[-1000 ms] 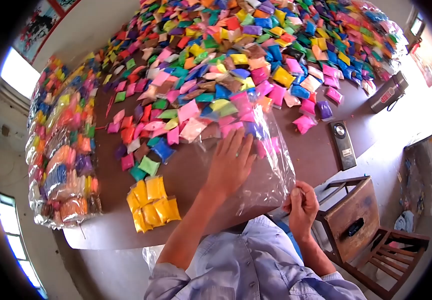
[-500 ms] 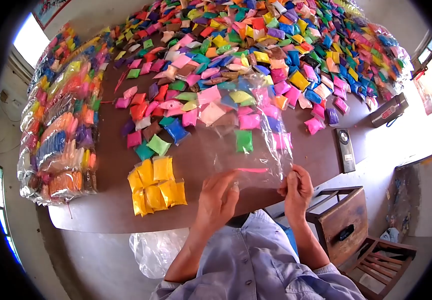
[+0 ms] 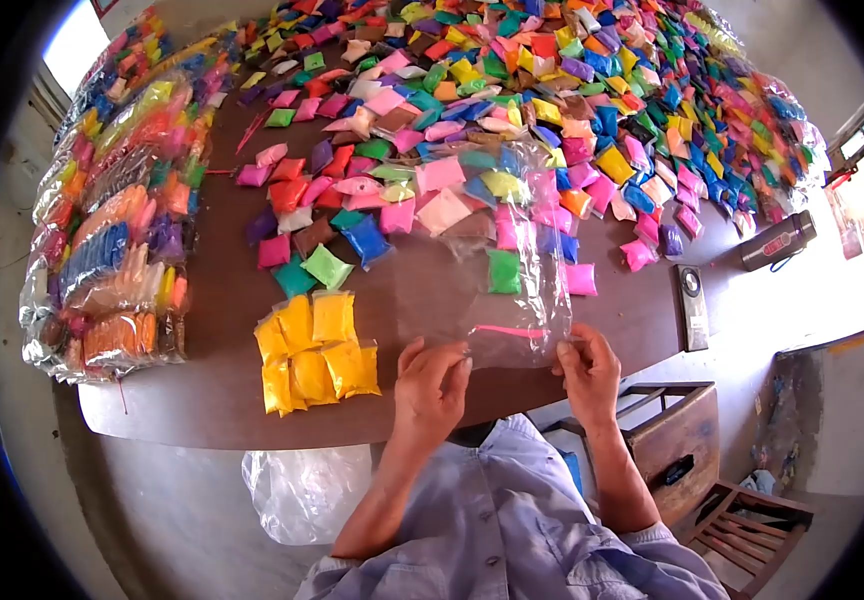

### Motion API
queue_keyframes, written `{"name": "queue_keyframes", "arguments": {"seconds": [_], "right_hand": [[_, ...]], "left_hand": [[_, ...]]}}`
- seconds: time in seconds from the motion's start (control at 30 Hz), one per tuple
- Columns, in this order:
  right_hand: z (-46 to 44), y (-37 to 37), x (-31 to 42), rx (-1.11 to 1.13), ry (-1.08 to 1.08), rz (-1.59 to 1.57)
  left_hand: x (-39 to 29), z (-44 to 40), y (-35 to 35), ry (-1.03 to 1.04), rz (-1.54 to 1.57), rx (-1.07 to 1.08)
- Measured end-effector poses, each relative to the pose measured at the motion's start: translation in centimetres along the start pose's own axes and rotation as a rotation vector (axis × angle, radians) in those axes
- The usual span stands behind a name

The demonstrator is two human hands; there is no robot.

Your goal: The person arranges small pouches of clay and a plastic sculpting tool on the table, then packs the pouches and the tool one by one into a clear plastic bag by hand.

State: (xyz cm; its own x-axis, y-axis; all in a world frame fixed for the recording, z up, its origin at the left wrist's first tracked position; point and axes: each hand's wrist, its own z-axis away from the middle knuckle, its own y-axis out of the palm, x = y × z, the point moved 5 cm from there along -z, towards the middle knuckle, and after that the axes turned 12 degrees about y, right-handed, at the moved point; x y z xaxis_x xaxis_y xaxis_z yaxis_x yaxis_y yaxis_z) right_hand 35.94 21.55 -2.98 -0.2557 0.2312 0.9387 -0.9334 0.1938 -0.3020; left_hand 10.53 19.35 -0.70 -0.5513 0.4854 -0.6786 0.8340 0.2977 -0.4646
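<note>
A large clear plastic bag (image 3: 442, 285) lies at the table's front, with a green packet (image 3: 503, 271) and a pink strip (image 3: 510, 331) showing at it; whether they are inside or under it I cannot tell. My right hand (image 3: 589, 368) pinches the bag's near right corner. At its near left edge is my left hand (image 3: 432, 385), thumb and fingertips close together at the film. Yellow packets (image 3: 314, 350) sit grouped left of my left hand. Beyond the bag spreads a big heap of small coloured packets (image 3: 442, 175).
Filled clear bags of coloured packets (image 3: 117, 250) line the table's left side. A dark flask (image 3: 778, 241) and a black-and-silver device (image 3: 692, 307) lie at the right. A wooden chair (image 3: 677, 450) stands at lower right, and a clear plastic bag (image 3: 309, 490) hangs below the table edge.
My left hand has drawn back from the top of the bag to its near edge. The bag lies flatter, and the green packet and pink strip have come into sight. The view has shifted.
</note>
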Motion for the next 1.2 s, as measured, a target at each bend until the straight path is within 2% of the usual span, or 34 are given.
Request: {"name": "queue_keyframes", "arguments": {"seconds": [0.07, 0.2, 0.27, 0.5, 0.57, 0.63, 0.7, 0.73, 0.8, 0.93, 1.13, 1.2], "right_hand": [[-0.7, 0.0, -1.1, 0.055, 0.119, -0.099], [-0.2, 0.8, -0.3, 0.059, 0.130, -0.101], [0.0, 0.6, 1.0, -0.067, -0.165, 0.106], [-0.4, 1.4, -0.5, -0.071, -0.095, 0.008], [-0.6, 1.6, -1.1, -0.059, -0.057, -0.046], [-0.5, 1.6, -1.1, -0.105, -0.124, -0.029], [-0.5, 1.7, -1.3, -0.099, -0.116, -0.046], [-0.4, 1.8, -1.3, -0.102, -0.124, -0.054], [-0.4, 1.9, -1.2, -0.109, -0.130, -0.066], [0.0, 1.8, -0.7, -0.152, -0.185, -0.013], [0.0, 1.8, -0.5, -0.146, -0.202, -0.005], [0.1, 1.9, -0.5, -0.150, -0.207, 0.009]], "left_hand": [[0.3, 0.4, -0.2, 0.009, 0.017, 0.009], [0.2, 0.8, -0.5, 0.023, -0.006, 0.031], [0.1, 0.6, -0.8, 0.034, -0.022, 0.026], [-2.6, -0.9, -4.4, 0.106, -0.210, 0.061], [-2.0, -0.7, -7.2, 0.033, -0.382, -0.032], [-0.8, -0.6, -9.8, -0.017, -0.602, -0.029], [1.3, 0.1, -11.4, -0.144, -0.648, 0.029], [1.3, 0.2, -11.6, -0.143, -0.650, 0.032], [1.9, 0.4, -11.6, -0.247, -0.703, 0.148], [2.0, 0.4, -11.4, -0.208, -0.692, 0.157], [2.4, 0.3, -12.0, -0.277, -0.558, 0.195], [2.7, 0.4, -12.2, -0.344, -0.425, 0.190]]}}
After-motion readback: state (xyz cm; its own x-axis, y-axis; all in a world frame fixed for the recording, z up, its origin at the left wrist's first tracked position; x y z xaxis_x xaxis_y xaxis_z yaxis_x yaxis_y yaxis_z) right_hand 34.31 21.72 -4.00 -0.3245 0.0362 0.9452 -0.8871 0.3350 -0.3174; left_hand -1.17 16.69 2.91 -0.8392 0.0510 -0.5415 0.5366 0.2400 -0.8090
